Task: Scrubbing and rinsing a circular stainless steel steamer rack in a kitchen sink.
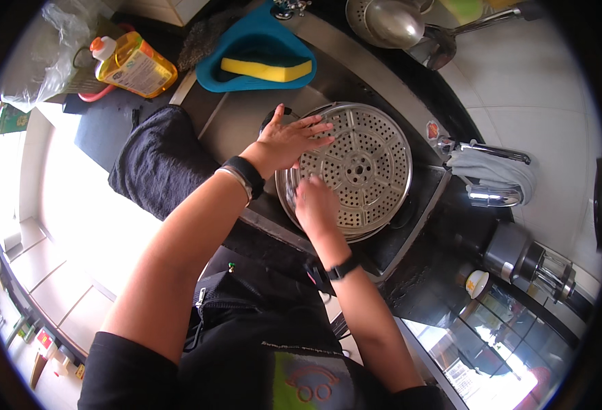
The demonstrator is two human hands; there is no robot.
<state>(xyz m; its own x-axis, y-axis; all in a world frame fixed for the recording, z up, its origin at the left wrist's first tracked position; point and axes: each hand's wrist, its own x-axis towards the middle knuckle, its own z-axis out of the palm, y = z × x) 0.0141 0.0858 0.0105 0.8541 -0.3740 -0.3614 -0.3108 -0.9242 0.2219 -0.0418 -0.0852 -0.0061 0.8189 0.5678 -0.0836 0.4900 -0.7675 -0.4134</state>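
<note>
A round, perforated stainless-steel steamer tray (383, 169) sits over the sink, seemingly stacked on a metal pot or pan whose rim shows beneath it. My left hand (293, 137) lies flat with fingers spread across the tray's upper left part; a black handle (267, 120) shows just behind it. Lower down, my right hand (317, 207) is curled and motion-blurred at the tray's near left edge. Its fingertips are too blurred to show whether they pinch anything. Both wrists wear black bands.
The steel sink (239, 123) holds a blue caddy (208, 77) with a yellow sponge (265, 69). A dark towel (160, 159) drapes the left edge, near a dish-soap bottle (139, 66). A faucet (495, 197) with a grey cloth (500, 169) stands right; ladles (393, 23) lie behind.
</note>
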